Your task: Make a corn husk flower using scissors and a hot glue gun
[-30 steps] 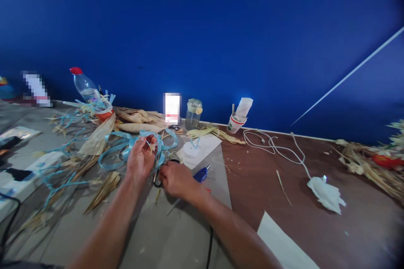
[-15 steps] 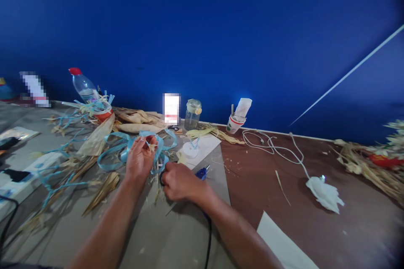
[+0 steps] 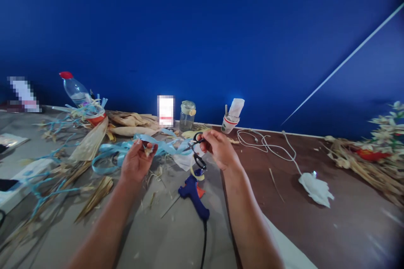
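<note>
My left hand (image 3: 139, 160) is closed in a pinch on a light blue ribbon (image 3: 162, 145), with a small pale dried-husk piece (image 3: 147, 150) at its fingers. The ribbon runs rightward from there, and more of it lies in loops left of the hand. Black-handled scissors (image 3: 193, 147) hang from my right hand (image 3: 217, 145), whose fingers close on one handle loop. Their blades point left at the ribbon; whether they touch it I cannot tell. Below them on the table lies a blue glue gun (image 3: 197, 204) with a black cord.
Dried husks (image 3: 132, 119), a capped bottle (image 3: 74, 88) and a red pot (image 3: 96, 118) stand back left. A glass jar (image 3: 187, 117) and paper cup (image 3: 229, 124) are along the wall. A white cable (image 3: 268, 143) and crumpled tissue (image 3: 315, 189) lie right; a power strip (image 3: 28, 178) lies left.
My right hand has risen and moved right with the scissors, drawing away from my left hand. The ribbon now stretches out between the hands, and the glue gun has come into full view.
</note>
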Available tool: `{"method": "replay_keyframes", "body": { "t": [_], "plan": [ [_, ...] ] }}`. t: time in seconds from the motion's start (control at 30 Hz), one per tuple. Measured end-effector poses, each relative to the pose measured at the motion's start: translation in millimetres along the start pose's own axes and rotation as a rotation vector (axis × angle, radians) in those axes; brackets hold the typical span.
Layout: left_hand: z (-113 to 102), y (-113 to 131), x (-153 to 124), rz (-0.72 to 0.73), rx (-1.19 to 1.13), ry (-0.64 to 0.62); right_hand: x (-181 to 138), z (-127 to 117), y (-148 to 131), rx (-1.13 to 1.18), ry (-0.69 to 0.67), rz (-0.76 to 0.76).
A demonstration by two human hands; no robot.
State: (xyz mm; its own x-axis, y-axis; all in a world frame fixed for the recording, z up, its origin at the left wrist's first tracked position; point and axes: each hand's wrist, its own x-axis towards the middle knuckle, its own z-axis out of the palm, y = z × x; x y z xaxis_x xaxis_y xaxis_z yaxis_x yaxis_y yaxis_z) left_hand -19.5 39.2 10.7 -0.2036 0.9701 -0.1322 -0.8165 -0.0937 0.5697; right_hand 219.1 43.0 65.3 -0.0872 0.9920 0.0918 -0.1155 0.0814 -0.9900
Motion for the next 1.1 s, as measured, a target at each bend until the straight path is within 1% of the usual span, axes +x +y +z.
{"method": "replay_keyframes", "body": {
  "t": [0.03, 0.1, 0.2, 0.3, 0.37, 0.43, 0.57, 0.67, 0.8, 0.87, 0.93, 1.1],
  "plan": [
    [1, 0, -1, -0.01, 0.008, -0.026, 1, 0, 0, 0.035, 0.028, -0.009],
    [2, -2, -3, -0.04, 0.04, -0.082, 3, 0, 1, 0.002, 0.071, -0.025],
    [5, -5, -7, -0.097, 0.108, -0.151, 3, 3, 3, -0.206, 0.086, -0.062],
    [8, -7, -11, -0.12, 0.133, -0.176, -2, 9, -1, -0.442, 0.129, -0.17],
    [10, -8, -15, -0.144, 0.133, -0.198, -7, 12, -7, -0.512, 0.151, -0.218],
    [11, -9, -20, -0.212, 0.158, -0.246, -10, 15, -11, -0.48, 0.159, -0.223],
    [13, -12, -30, -0.398, 0.288, -0.36, -13, 18, -12, -0.271, 0.204, -0.197],
    [14, -16, -35, -0.468, 0.409, -0.44, -13, 22, -8, -0.188, 0.196, -0.2],
    [14, -18, -34, -0.415, 0.578, -0.553, -15, 29, -5, -0.252, 0.148, -0.217],
    [13, -18, -32, -0.404, 0.608, -0.587, -16, 32, -5, -0.296, 0.107, -0.211],
    [13, -16, -32, -0.411, 0.578, -0.575, -17, 34, -5, -0.337, 0.085, -0.208],
    [13, -14, -33, -0.384, 0.447, -0.494, -18, 35, -4, -0.41, 0.082, -0.21]
  ]
}}
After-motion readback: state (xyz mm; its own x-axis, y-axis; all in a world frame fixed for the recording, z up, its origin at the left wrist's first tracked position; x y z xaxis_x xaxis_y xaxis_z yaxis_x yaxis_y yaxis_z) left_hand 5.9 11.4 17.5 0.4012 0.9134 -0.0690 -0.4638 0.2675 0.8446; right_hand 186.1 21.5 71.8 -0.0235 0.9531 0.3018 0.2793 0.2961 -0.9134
